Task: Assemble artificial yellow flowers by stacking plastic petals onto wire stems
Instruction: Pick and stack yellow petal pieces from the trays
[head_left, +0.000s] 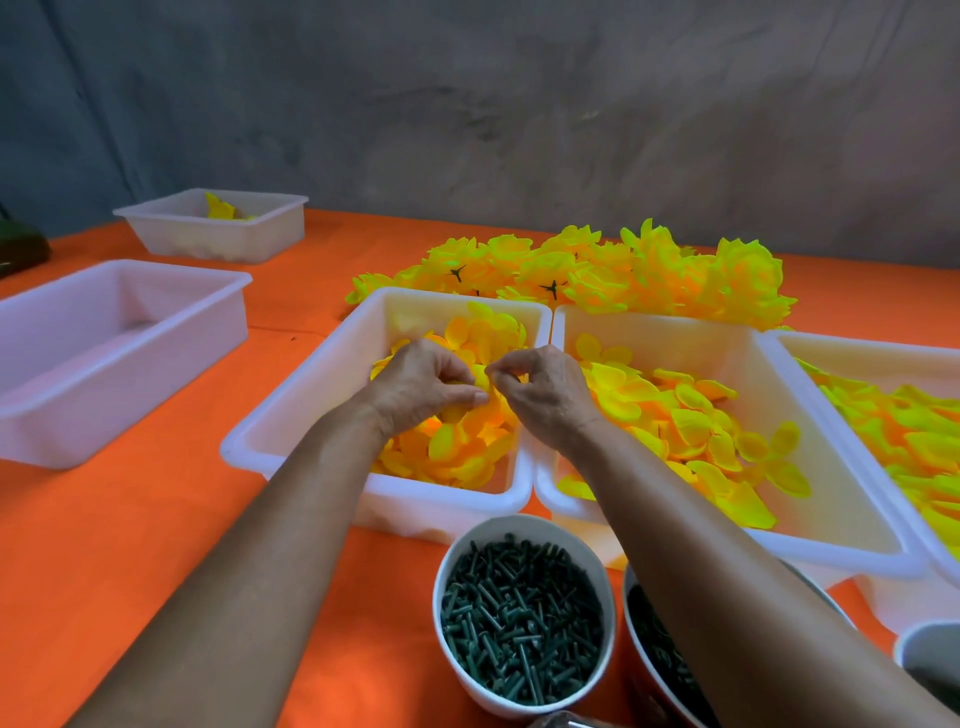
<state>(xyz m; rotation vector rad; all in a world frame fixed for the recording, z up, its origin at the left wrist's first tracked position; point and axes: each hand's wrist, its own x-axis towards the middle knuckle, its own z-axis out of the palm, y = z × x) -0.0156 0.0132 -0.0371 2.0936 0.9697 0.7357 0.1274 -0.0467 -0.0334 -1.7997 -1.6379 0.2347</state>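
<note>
A grey, mottled wall closes off the far side, and in front of it we work at a table covered in an orange cloth (156, 519). Our left hand (421, 384) and right hand (545, 395) meet above the middle tray (291, 415), which is heaped with yellow petals (457, 452). Both hands have fingers curled and thumbs drawn in, pinching at a small yellow petal piece (480, 375) held between them; whether a stem is already threaded through it we cannot tell, since the fingers hide that spot. To the right, touching the middle tray, sits a second tray (831, 540) of larger petals, and a third tray (883, 353) of greener petals runs off the right edge. Near us a white cup (524, 525) holds dark green stem pieces (519, 618), with another dark-filled bowl (644, 639) just beside it under our right forearm. At the far side lies a pile of finished flowers (623, 270), so the work looks well under way. Two more trays stand on the left: an empty tray (119, 415) and, farther off, a small tray (208, 228) with a few yellow pieces. We judge this to be the separating or picking of one petal layer. The next move calls for freeing a single layer cleanly, finding its centre hole, and lining it up with a stem without creasing the thin plastic.
</note>
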